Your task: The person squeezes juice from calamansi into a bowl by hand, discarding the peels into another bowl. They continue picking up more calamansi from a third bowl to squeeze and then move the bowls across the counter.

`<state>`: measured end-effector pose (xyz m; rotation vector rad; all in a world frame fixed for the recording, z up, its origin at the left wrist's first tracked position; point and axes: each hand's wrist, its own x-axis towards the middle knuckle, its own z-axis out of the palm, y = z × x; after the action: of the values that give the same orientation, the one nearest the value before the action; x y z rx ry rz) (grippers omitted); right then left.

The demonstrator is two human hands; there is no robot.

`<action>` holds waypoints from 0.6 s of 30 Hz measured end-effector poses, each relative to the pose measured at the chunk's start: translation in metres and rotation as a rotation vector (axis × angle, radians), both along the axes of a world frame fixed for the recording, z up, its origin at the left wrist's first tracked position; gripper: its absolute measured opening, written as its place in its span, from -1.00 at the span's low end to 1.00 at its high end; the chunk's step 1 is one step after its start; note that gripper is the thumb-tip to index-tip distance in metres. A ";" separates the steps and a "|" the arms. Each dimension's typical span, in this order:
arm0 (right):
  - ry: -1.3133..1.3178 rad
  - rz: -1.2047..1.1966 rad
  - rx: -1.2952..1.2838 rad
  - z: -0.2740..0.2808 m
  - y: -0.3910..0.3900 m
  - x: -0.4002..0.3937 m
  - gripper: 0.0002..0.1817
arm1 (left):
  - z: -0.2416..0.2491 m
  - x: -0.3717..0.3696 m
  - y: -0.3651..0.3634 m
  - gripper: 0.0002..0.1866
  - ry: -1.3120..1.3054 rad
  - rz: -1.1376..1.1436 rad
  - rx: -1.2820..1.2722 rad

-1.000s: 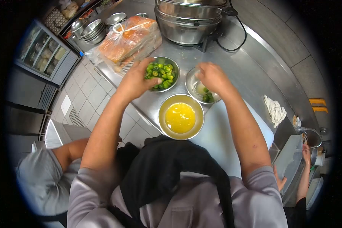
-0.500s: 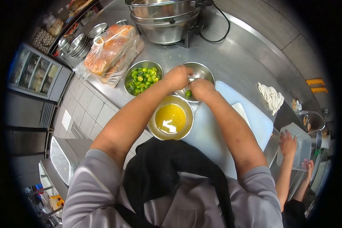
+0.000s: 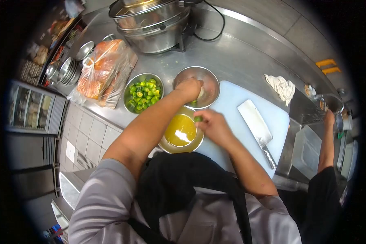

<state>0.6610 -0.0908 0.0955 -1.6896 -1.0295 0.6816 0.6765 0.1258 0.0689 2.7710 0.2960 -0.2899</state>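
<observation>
My left hand (image 3: 191, 89) is closed inside the upper metal bowl (image 3: 210, 83), on something pale that mostly hides behind the fingers. Between the fingertips of my right hand (image 3: 214, 127) is a green citrus piece (image 3: 198, 118), over the right edge of the bowl of yellow liquid (image 3: 179, 131). Some green shows at the bottom of the upper bowl, beside my left hand. To the left, another metal bowl (image 3: 127, 103) holds several cut green citrus halves (image 3: 144, 94).
A cleaver (image 3: 256, 124) lies on the white board (image 3: 232, 95) at the right, with a cloth (image 3: 281, 88) beyond. Bagged orange items (image 3: 103, 71) and a large steamer (image 3: 150, 28) stand behind the bowls. A co-worker's arm (image 3: 327, 142) reaches in near a plastic tub (image 3: 307, 151).
My right hand has come out of the upper bowl toward me with a green piece. The view has shifted, showing the cleaver fully. The co-worker's arm has moved from the tub toward the back.
</observation>
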 end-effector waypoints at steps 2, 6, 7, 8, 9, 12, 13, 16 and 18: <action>-0.413 -0.010 0.029 0.004 0.000 -0.026 -0.74 | 0.005 -0.008 0.004 -0.66 -0.155 -0.016 -0.087; -0.520 -0.077 -0.190 0.005 0.011 -0.059 -0.80 | 0.037 -0.058 0.016 -0.68 -0.470 -0.074 -0.368; -0.585 -0.091 -0.213 0.005 0.014 -0.065 -0.82 | 0.049 -0.074 0.017 -0.68 -0.435 -0.040 -0.478; -0.596 -0.116 -0.231 0.005 0.017 -0.072 -0.82 | 0.056 -0.090 0.019 -0.68 -0.442 -0.067 -0.495; -0.627 -0.148 -0.251 0.006 0.022 -0.081 -0.81 | 0.061 -0.107 0.021 -0.67 -0.384 -0.086 -0.544; -0.699 -0.234 -0.301 0.003 0.034 -0.100 -0.81 | 0.058 -0.141 0.025 -0.68 -0.378 -0.231 -0.591; -0.721 -0.256 -0.315 0.002 0.037 -0.106 -0.80 | 0.051 -0.148 0.026 -0.70 -0.419 -0.316 -0.578; -0.768 -0.345 -0.432 0.008 0.043 -0.122 -0.75 | 0.042 -0.157 0.031 -0.64 -0.372 -0.429 -0.507; -0.774 -0.394 -0.485 0.008 0.043 -0.130 -0.73 | 0.035 -0.159 0.032 -0.71 -0.398 -0.496 -0.420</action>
<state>0.5308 -0.0475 0.1034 -2.5980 -1.0285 -0.0214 0.5173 0.1581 0.1041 2.3684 -0.4991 0.0842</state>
